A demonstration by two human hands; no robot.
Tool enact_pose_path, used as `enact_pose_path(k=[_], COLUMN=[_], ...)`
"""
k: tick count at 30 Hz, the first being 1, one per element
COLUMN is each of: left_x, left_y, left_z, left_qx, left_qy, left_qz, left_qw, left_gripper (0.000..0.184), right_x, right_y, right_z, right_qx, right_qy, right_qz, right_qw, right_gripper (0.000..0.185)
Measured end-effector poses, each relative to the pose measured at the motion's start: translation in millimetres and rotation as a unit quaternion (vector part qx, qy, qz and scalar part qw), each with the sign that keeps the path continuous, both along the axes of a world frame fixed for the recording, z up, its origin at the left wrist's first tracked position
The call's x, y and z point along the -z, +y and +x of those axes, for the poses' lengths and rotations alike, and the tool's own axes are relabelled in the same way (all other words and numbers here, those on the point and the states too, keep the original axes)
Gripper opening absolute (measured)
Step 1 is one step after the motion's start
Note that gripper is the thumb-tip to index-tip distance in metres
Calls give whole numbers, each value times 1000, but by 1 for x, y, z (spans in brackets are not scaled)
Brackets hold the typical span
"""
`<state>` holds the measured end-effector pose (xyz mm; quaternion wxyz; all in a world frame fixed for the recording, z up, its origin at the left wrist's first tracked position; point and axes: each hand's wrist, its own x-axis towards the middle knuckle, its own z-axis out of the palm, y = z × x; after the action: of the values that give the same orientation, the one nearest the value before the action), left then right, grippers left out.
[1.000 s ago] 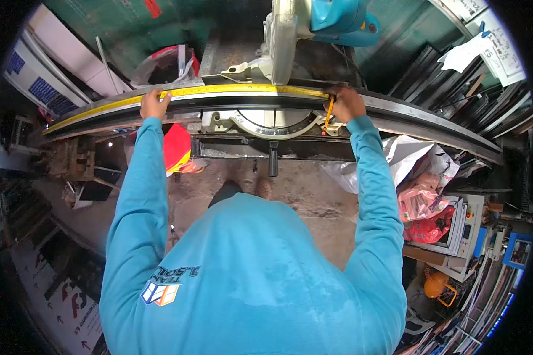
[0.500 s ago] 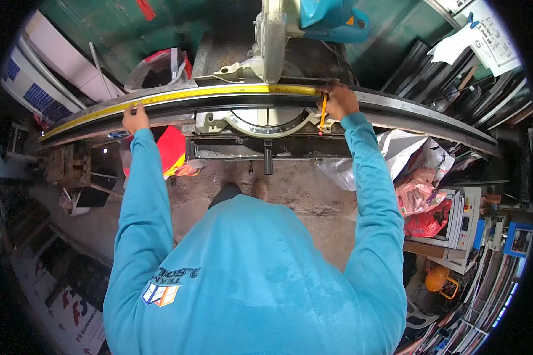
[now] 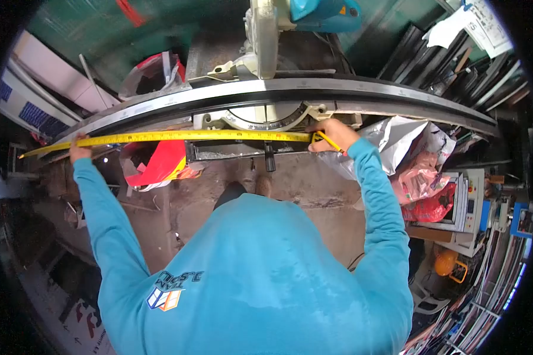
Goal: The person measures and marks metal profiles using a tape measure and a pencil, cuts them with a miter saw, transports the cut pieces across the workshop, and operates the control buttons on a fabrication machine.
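Observation:
A yellow tape measure blade (image 3: pixel 189 136) stretches across the view, in front of a long metal profile (image 3: pixel 231 89). My right hand (image 3: pixel 340 135) is closed at the blade's right end, around the tape measure, whose case is mostly hidden. A yellow pencil (image 3: pixel 330 142) sticks out from the same fingers. Far to the left, my left hand (image 3: pixel 80 151) pinches the blade a little short of its tip. The profile lies across the bed of a mitre saw (image 3: pixel 266 47), with its black handle (image 3: pixel 270 160) pointing toward me.
Plastic bags (image 3: pixel 423 154) sit right of the saw, and a red and yellow bag (image 3: pixel 166 163) is below it on the left. Lengths of dark profile (image 3: pixel 408 65) lean at the back right. An orange tool (image 3: pixel 447 263) is at lower right.
The tape blade has come off the profile toward me. My left hand has slid left along it, and my right hand has dropped nearer, with the pencil now tilted.

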<state>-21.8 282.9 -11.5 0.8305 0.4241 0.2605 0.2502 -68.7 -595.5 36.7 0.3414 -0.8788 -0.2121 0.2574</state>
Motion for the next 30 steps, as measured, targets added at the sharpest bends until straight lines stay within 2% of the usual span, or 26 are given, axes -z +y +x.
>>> enact_pose_path(k=[1, 3, 5, 6, 9, 11, 14, 16, 17, 18, 19, 20, 23, 25, 26, 27, 29, 30], left_x=[-1, -21, -21, -25, -37, -36, -48, -62, -53, -39, -36, -29, 9, 17, 18, 11, 2, 6], left_y=[35, 34, 42, 28, -59, -106, -236, -339, -368, -407, -458, -489, -559, -574, -570, -565, -548, -536], left_z=[1, -4, -4, -3, -10, -12, -30, -47, -53, -64, -81, -93, -114, -108, -106, -104, -105, -107], left_qx=[29, -24, 51, 53, 36, 107, 173, 230, 296, 362, 379, 454, 568, 699, 756, 757, 812, 799], left_qy=[1, 23, 11, 14, -30, -23, 44, 77, 113, 93, 61, 88, 139, 64, 105, 102, 66, 45], left_qz=[5, 66, 80, 79, 76, 82, 129, 176, 174, 286, 201, 211, 74, 140, 208, 207, 272, 306], left_qw=[1000, 997, 995, 995, 996, 991, 976, 954, 932, 882, 901, 861, 808, 698, 612, 612, 513, 516], left_gripper=[17, 20, 20, 20, 22, 24, 30, 35, 36, 35, 35, 36, 38, 43, 45, 45, 45, 45], right_x=[9, 9, -9, -14, 19, 8, 17, 48, 44, 35, 28, 26, 19, 11, 8, 5, 0, -1], right_y=[3, 15, 26, 27, 12, 13, 7, -2, 1, 6, 10, 13, 18, 18, 13, 5, -9, -14], right_z=[-7, -22, -34, -39, -51, -60, -69, -78, -81, -83, -85, -87, -94, -99, -102, -104, -106, -107], right_qx=[14, 43, 58, 69, 84, 76, 108, 77, 79, 99, 117, 118, 138, 157, 158, 172, 183, 194], right_qy=[19, 42, 62, 79, 67, 37, 89, -38, -35, -7, 20, 22, 23, -55, -55, -63, -69, -81], right_qz=[6, -29, -44, -58, -44, -43, -57, -19, -19, -19, -19, -19, -17, 3, 1, -31, -64, -95], right_qw=[1000, 998, 995, 993, 993, 995, 988, 996, 996, 995, 993, 993, 990, 986, 986, 983, 979, 973], right_gripper=[61, 63, 66, 68, 68, 66, 67, 65, 65, 65, 66, 66, 66, 66, 66, 65, 66, 64])
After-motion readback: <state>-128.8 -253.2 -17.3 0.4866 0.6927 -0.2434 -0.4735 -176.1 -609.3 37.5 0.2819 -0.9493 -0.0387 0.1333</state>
